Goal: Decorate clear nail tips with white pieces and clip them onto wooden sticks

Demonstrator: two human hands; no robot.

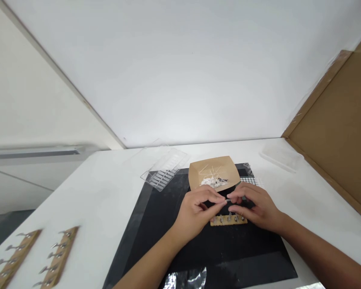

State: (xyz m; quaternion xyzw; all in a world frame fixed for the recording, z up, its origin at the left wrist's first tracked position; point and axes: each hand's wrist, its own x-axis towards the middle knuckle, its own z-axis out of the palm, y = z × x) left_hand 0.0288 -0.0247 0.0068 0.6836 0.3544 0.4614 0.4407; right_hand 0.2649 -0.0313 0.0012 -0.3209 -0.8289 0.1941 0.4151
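Observation:
My left hand (200, 206) pinches a small, thin piece (228, 200) between thumb and fingertips; it looks greyish and is too small to name. Facing it, my right hand (255, 204) has thumb and fingers parted around the free end of that piece, with no grip visible. Just below both hands, a wooden strip (228, 220) with several small clips holding pale, clear pieces lies on the black mat (228, 257). Behind the hands stands a brown paper tray (195, 172) with white scraps and thin sticks in it.
A clear plastic compartment box (164, 172) sits at the mat's back left. Behind my right hand is a sheet of white dots (252, 182). A clear lid (281, 156) lies farther right, near a cardboard wall (333, 128). Two wooden clip strips (61, 257) rest at the left.

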